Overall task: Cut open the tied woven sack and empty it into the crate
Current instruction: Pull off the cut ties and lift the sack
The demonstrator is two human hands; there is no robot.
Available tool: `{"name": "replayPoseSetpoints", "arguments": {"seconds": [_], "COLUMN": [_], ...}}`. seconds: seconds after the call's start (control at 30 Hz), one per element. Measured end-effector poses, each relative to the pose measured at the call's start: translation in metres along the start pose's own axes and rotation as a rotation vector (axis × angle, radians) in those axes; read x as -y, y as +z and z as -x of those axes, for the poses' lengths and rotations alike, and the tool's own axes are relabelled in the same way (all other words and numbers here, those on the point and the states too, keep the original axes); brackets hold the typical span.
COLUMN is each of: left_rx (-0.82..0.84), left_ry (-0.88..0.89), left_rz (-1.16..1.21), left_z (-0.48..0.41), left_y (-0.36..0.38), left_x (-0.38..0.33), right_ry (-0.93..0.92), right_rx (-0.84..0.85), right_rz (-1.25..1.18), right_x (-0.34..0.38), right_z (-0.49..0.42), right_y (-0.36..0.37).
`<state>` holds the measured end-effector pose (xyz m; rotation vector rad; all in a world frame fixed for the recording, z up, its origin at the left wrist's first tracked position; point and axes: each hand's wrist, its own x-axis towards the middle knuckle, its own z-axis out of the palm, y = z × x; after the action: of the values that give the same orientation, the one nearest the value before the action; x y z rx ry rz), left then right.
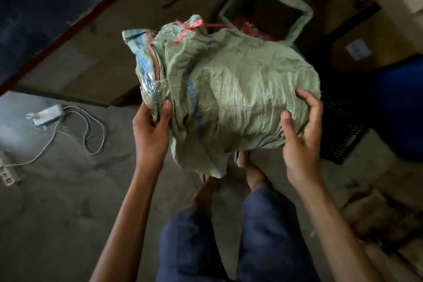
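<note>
Two hands on the woven sack (240,94), held clear of the floor. Left hand (152,130) has its thumb and fingers clamped on loose folds at the near-left edge. Right hand (302,144) is spread and curled round the bulging right end, thumb pressed in. The long axis runs left to right. The pink tie (190,27) sits on the far-left top, away from both palms, nearer the left hand, knot uncut. Black crate (343,135) is low right, partly under the sack's right end. No blade in view, so my guess is the sack needs setting down first
</note>
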<state>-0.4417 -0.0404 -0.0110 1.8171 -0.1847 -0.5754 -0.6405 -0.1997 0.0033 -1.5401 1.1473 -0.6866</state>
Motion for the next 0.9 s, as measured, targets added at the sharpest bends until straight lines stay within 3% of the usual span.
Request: {"name": "replayPoseSetpoints", "arguments": {"seconds": [0.3,0.57,0.73,0.9], "left_rx": [0.379,0.630,0.689,0.741], "left_ry": [-0.106,-0.169,-0.026,0.109], "left_rz": [-0.088,-0.258,-0.461,-0.626], "left_z": [0.112,0.144,0.133,0.095], "left_y": [0.112,0.282,0.401,0.504], "left_x": [0.016,0.087,0.136,0.170], "right_ry": [0.109,0.272,0.277,0.228], "right_rx": [-0.193,-0.295,-0.314,-0.231], "right_rz": [0.107,0.188,0.271,0.316], "right_x": [-0.043,-0.168,-0.258,-0.341], "right_z": [0.062,0.037,-0.013,-0.086], "right_y": [-0.124,-0.234,-0.296,-0.334]}}
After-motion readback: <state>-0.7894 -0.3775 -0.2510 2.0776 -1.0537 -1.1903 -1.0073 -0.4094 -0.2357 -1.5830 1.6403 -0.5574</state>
